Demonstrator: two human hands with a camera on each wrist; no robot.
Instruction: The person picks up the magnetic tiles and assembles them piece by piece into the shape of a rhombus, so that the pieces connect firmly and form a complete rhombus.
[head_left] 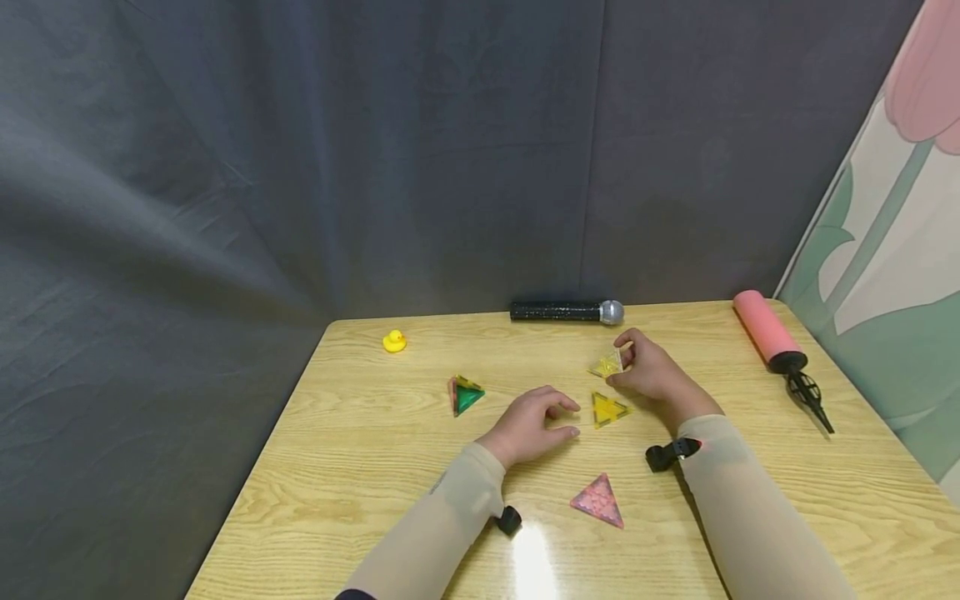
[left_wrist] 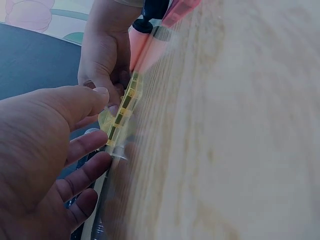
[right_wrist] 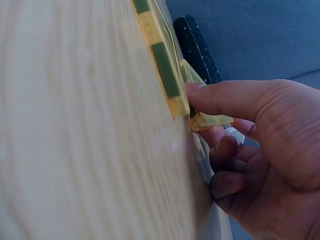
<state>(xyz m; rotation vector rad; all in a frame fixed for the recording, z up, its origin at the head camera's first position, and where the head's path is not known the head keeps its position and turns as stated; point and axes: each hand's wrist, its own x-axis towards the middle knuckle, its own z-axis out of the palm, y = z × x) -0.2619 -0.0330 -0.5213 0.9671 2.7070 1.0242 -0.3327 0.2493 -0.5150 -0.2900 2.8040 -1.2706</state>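
My right hand [head_left: 654, 372] pinches a clear yellow triangular magnetic tile piece [head_left: 604, 365] between thumb and fingers. In the right wrist view, this held piece [right_wrist: 214, 120] shows two tilted faces, partly hidden by the thumb. Just nearer lies a yellow triangle tile [head_left: 606, 410], flat on the wood. Left of that tile, my left hand [head_left: 528, 423] hovers with thumb and fingers apart, holding nothing. A pink triangle tile [head_left: 598, 502] lies closer to me, between the forearms. Farther left, joined green, red and yellow tiles [head_left: 468, 398] stand together.
Along the back edge of the wooden table [head_left: 337, 467] lies a black glittery microphone [head_left: 558, 311]. A yellow rubber duck [head_left: 394, 341] sits at the back left. On the right side rests a pink and black balloon pump [head_left: 772, 333]. Dark curtain hangs behind.
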